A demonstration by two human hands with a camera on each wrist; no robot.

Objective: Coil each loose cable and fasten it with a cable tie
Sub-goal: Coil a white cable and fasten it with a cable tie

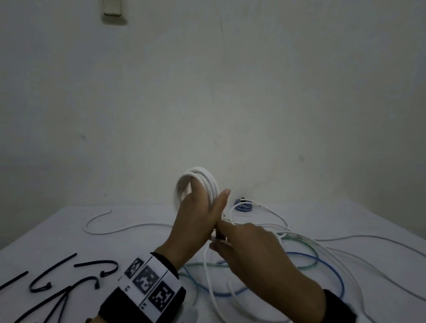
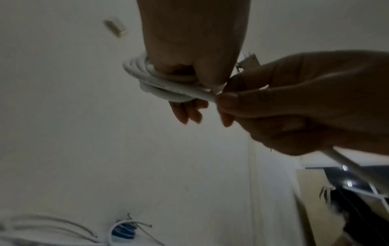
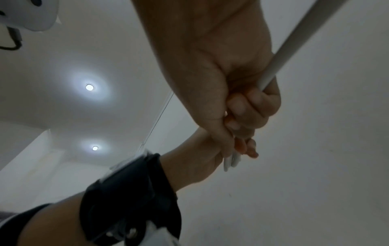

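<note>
**Loose cables and black ties spread over white table**

A white table (image 1: pixel 65 237) set against a pale wall carries a tangle of loose cables on its right half. Several white cables (image 1: pixel 365 255) loop and cross there, one trailing out toward the far right edge, while a blue cable (image 1: pixel 335 271) and a pale green cable (image 1: pixel 311 249) curve through the same heap. A single white strand (image 1: pixel 108 229) snakes away to the left, its end curling up near the far edge. At the far side, close to the wall, lies a small blue coil (image 1: pixel 243 205), already wound. On the near left, black cable ties (image 1: pixel 50 273) lie scattered, some straight, some bent into hooks.
</note>
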